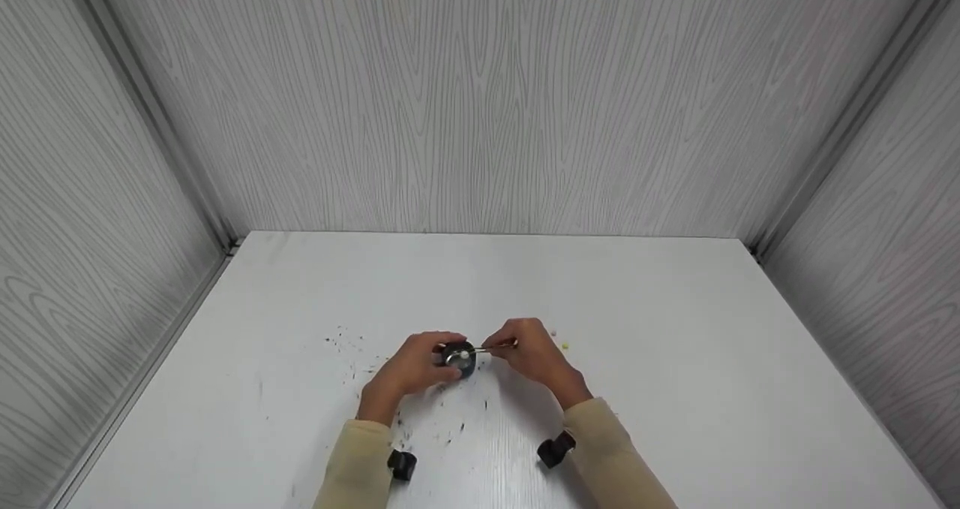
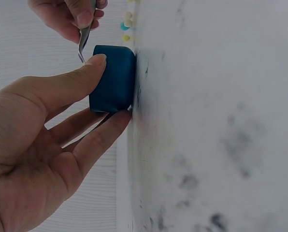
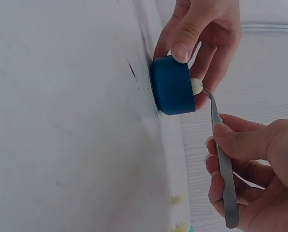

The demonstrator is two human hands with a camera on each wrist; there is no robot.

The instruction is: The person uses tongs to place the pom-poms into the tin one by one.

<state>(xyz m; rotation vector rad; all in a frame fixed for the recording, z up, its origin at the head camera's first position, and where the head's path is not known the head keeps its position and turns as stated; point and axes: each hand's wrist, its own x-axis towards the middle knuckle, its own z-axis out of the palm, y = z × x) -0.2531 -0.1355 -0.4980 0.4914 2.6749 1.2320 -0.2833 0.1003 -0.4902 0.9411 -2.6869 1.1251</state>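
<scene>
My left hand (image 1: 416,362) grips a small blue cup (image 3: 172,89), thumb on one side and fingers on the other. The cup stands on the white table with its mouth up. In my right hand (image 1: 532,351) is a pair of metal tweezers (image 3: 226,179), pinched between thumb and fingers. The bent tips reach over the cup's rim from the right. A pale, round bead (image 3: 196,86) shows at those tips, right at the cup's mouth in the right wrist view. The cup's inside is mostly hidden.
Several small coloured beads, among them a yellow bead (image 2: 126,37) and a teal bead (image 2: 124,26), lie on the table (image 1: 637,306) to the right of the cup. Dark marks (image 1: 345,336) are scattered around the left hand. Grey wood-grain walls (image 1: 480,103) enclose the back and sides.
</scene>
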